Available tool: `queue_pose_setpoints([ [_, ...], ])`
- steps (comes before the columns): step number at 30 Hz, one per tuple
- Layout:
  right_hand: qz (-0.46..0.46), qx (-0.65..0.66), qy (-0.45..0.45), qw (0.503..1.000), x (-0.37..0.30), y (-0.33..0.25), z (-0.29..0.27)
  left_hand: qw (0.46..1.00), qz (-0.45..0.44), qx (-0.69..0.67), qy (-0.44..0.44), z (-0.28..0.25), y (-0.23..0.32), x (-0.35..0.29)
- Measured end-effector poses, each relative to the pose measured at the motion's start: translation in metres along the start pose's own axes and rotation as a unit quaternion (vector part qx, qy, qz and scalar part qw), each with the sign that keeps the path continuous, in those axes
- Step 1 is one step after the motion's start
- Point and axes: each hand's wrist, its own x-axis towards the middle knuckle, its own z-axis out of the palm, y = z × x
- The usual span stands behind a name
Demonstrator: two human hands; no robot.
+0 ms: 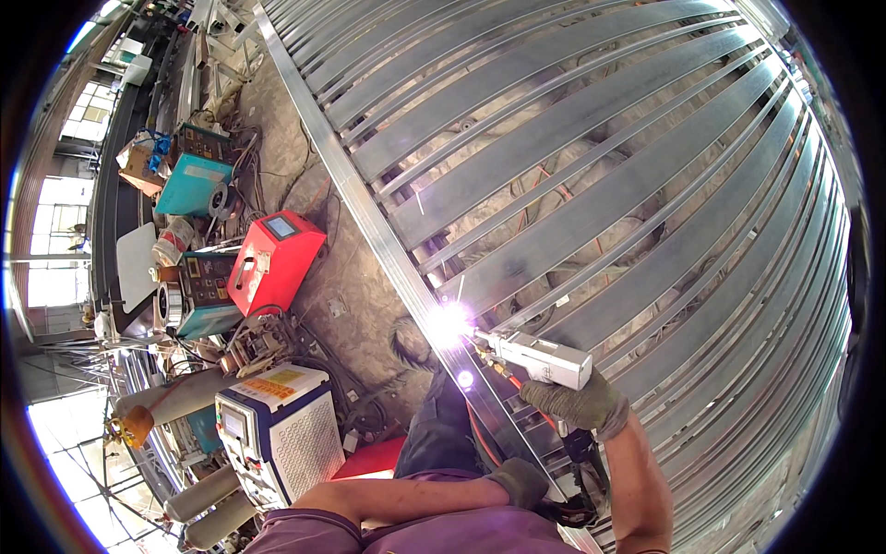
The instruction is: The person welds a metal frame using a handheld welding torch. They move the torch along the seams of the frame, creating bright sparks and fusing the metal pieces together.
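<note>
My right hand (581,403), in a grey-green work glove, is closed around the grip of a white handheld welding gun (544,358). The gun's nozzle points left at the side rail (346,180) of a large metal frame. A bright white-violet glare (449,320) burns at the nozzle tip and hides the spot beneath it. Flat steel bars (563,240) and thinner ones run across the frame from that rail. My left hand (519,482), in a dark glove, lies close to my body beside the rail, its fingers hidden. A hose and cables trail down from the gun.
Left of the frame stand a red machine with a small screen (277,263) and a white-and-blue cabinet (286,425). Teal machines (194,175), gas cylinders (175,399) and loose cables (365,406) crowd behind them. My leg (443,425) stands beside the rail.
</note>
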Motion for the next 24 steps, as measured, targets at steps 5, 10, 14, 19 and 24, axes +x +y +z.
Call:
queue_pose_setpoints([
  [5, 0.009, -0.016, -0.001, 1.0, -0.002, -0.008, 0.001, 1.0, 0.003, -0.002, 0.001, 0.001, 0.001, -0.001],
  [10, -0.001, -0.003, 0.009, 1.0, -0.004, -0.001, 0.001, 1.0, 0.005, 0.003, 0.003, 0.003, 0.0, 0.001],
  [14, -0.002, 0.001, 0.006, 1.0, -0.003, 0.003, 0.0, 1.0, 0.008, 0.004, 0.002, 0.005, 0.0, 0.003],
  [19, 0.037, -0.023, -0.029, 0.999, -0.005, -0.009, -0.002, 1.0, -0.002, -0.001, -0.001, 0.008, 0.001, 0.006],
  [24, 0.036, -0.009, -0.021, 0.999, -0.008, -0.004, -0.002, 1.0, 0.008, -0.007, -0.002, 0.0, 0.002, 0.0],
])
